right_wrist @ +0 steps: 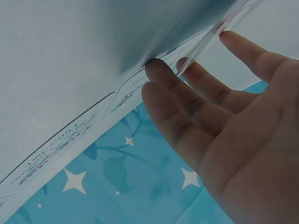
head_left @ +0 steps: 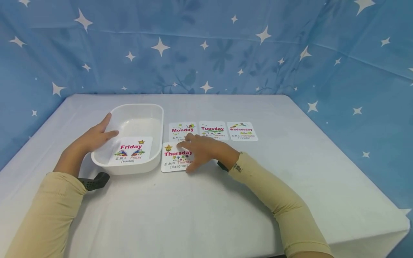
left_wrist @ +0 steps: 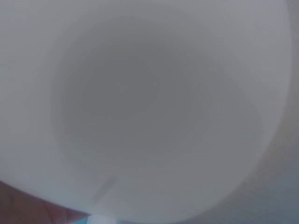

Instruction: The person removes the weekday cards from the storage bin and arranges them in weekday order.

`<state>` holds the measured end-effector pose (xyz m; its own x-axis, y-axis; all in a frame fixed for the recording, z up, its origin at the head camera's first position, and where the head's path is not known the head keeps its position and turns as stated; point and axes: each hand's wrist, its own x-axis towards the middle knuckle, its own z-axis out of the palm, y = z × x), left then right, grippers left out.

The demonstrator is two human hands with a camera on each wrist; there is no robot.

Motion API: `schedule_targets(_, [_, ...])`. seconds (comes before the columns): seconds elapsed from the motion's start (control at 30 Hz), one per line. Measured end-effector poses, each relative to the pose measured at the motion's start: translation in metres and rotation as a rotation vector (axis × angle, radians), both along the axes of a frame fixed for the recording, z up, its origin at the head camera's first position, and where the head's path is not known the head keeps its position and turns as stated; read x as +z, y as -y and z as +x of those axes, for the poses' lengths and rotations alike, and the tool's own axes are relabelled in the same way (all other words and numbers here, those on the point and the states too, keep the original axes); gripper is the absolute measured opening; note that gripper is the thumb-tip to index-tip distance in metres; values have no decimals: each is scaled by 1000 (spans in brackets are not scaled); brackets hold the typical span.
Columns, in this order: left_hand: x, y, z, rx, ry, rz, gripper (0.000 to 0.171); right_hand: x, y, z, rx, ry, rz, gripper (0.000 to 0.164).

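A white plastic tray [head_left: 130, 168] sits on the left of the table, and a Friday card [head_left: 137, 153] lies inside it near the front. My left hand [head_left: 93, 138] grips the tray's left rim, thumb over the inside; the tray's pale wall fills the left wrist view. My right hand [head_left: 204, 148] holds a Thursday card [head_left: 174, 165] between thumb and fingertips, just right of the tray. In the right wrist view the card stands at an angle to the tabletop. Behind it lies a Monday card [head_left: 180, 130], partly hidden by the Thursday card and my fingers.
A Tuesday card [head_left: 213, 128] and a Wednesday card [head_left: 242, 130] continue the row to the right of Monday. A white cloth [head_left: 180, 215] covers the table. Behind and beside it hangs a blue curtain [head_left: 200, 64] with white stars.
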<state>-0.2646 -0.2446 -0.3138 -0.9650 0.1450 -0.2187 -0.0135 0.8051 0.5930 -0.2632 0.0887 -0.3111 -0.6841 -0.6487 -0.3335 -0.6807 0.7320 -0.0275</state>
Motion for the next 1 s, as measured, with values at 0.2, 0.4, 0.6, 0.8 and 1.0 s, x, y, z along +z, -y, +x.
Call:
schedule_targets(0.2, [1,-1,1,0,3,1,78,3,-1,0,-12,-6,36,79])
schedule_targets(0.4, [1,-1,0,-7,2,-5,78,5,-2,1,-36,13,70,79])
schedule_targets(0.6, [1,0,0,-8,-2,-14,78,7,-1,4,-65,38,91,80])
schedule_targets(0.8, [1,0,1,-9,-1,-22,78,8,-1,5,-75,49,105,81])
schedule_targets(1.0, [2,-2,2,-6,6,-19,78,9,0,5,-87,71,122,82])
